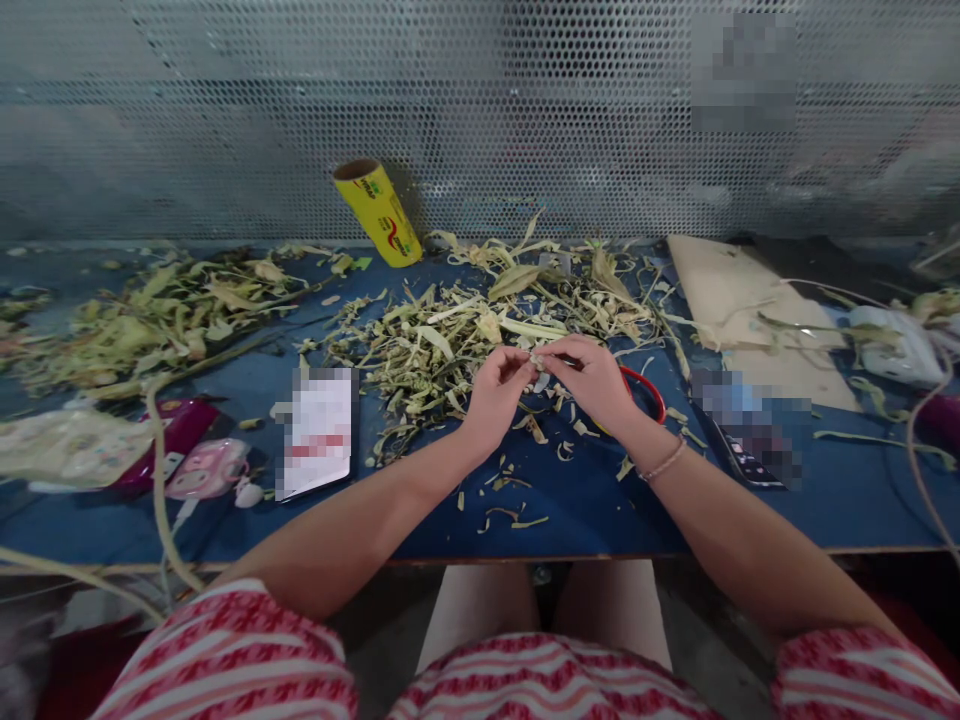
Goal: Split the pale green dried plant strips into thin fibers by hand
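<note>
My left hand (495, 393) and my right hand (589, 378) meet above the near edge of a heap of pale green, partly dried plant pieces (420, 350). Between their fingertips is a small pale plant piece (537, 362), pinched from both sides. Its exact kind is too small to make out. Just under my right hand, a red-handled tool (646, 390) lies on the blue table (570, 510), mostly hidden by the hand. Small peeled scraps (514, 515) are scattered on the table below my hands.
A larger leafy pile (150, 320) spreads at the left. A yellow cardboard tube (379, 212) leans against the perforated metal panel (480, 110). Phones lie left (319, 430) and right (750, 430). A pink case (208, 468), cables (161, 480) and brown cardboard (750, 290) also lie on the table.
</note>
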